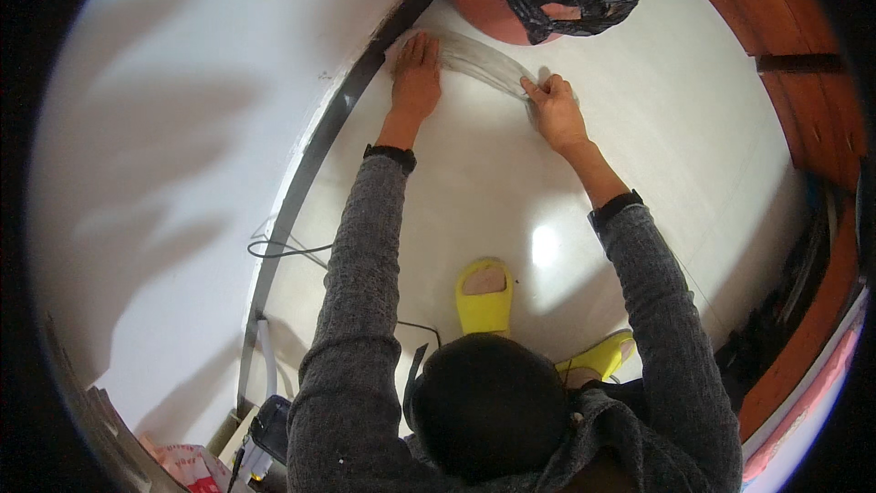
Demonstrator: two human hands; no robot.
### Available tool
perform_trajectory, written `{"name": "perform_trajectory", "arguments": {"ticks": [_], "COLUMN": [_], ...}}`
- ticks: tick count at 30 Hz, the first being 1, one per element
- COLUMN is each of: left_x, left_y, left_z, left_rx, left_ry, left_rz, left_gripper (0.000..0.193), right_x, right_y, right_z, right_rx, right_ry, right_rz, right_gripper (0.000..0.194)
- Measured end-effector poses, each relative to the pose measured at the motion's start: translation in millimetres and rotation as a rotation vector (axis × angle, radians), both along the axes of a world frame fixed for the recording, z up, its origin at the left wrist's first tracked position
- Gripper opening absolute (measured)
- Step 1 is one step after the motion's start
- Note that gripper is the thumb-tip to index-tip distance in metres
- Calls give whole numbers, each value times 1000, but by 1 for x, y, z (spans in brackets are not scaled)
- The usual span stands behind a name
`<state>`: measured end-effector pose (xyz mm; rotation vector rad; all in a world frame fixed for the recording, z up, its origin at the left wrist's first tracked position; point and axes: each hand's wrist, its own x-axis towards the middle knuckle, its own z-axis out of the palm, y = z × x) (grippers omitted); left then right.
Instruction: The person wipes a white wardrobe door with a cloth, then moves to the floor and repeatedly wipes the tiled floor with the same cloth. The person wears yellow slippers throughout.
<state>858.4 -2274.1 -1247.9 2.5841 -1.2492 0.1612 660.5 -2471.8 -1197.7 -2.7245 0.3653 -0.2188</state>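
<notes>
A long, thin, translucent greyish plastic bag or film is stretched low over the pale floor, between the dark baseboard and the bin. My left hand rests palm down on its left end, close to the baseboard, with the fingers extended. At the right end my right hand pinches the film between thumb and fingers. Both wrists carry dark bands below grey sleeves.
Just beyond the film stands a pink bin with a black liner and blue rim. A black cable loops by the baseboard. Yellow slippers are on my feet. Reddish wooden drawers line the right; a printed bag lies lower left.
</notes>
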Motion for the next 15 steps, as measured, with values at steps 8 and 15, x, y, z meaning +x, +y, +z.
{"name": "perform_trajectory", "arguments": {"ticks": [8,15], "left_x": [-95,-259], "left_y": [138,210], "left_z": [16,47], "left_rx": [199,78], "left_ry": [93,276], "left_rz": [119,223], "left_gripper": [49,49], "right_x": [-33,-109], "right_y": [42,66], "right_z": [-4,14], "right_rx": [109,181], "right_ry": [55,131], "right_rz": [237,529], "right_gripper": [51,40]}}
